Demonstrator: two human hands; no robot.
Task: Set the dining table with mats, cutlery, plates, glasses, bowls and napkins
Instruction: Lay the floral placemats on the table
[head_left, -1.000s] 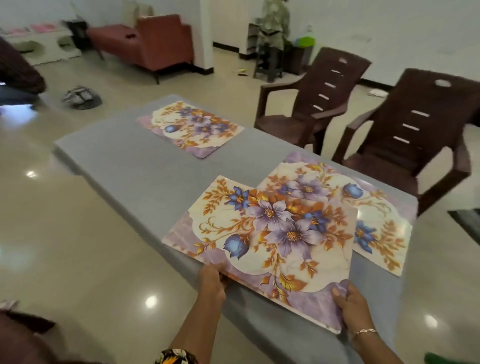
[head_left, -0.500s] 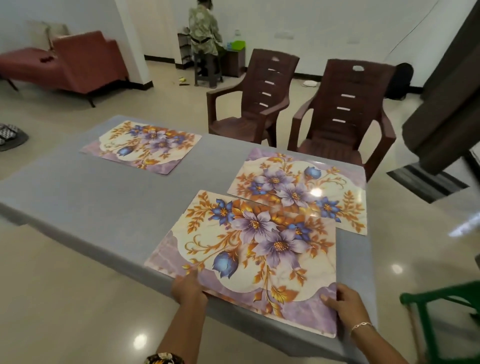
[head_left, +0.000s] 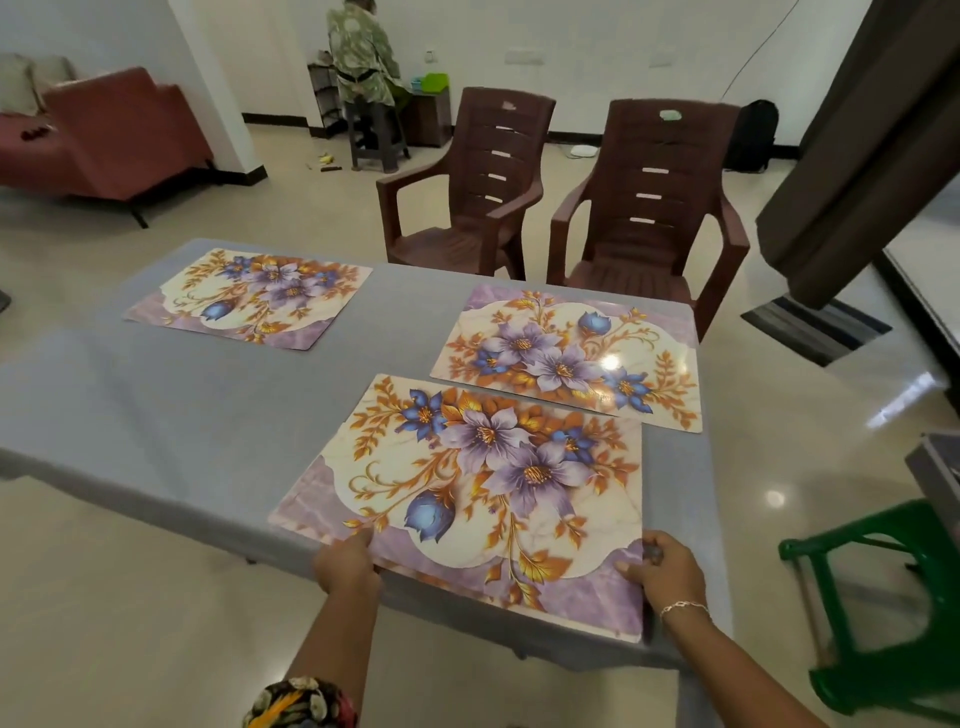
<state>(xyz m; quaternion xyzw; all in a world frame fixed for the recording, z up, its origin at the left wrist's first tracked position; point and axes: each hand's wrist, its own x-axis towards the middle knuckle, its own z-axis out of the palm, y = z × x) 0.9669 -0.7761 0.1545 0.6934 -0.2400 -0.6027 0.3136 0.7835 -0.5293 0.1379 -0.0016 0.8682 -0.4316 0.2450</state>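
"Holding what, exactly, at that moment?"

"I had both hands on the nearest mat (head_left: 467, 493). My left hand (head_left: 345, 564) pinched its near left edge. My right hand (head_left: 667, 569) gripped the near right corner, thumb on top and fingers curled round the side."

"And where did it lie?"

"Flat on the grey table (head_left: 156, 415), at the near right end. A second mat (head_left: 566, 358) lay just beyond it and a third mat (head_left: 249, 296) sat far left. Brown chairs (head_left: 470, 208) stood past the far side."
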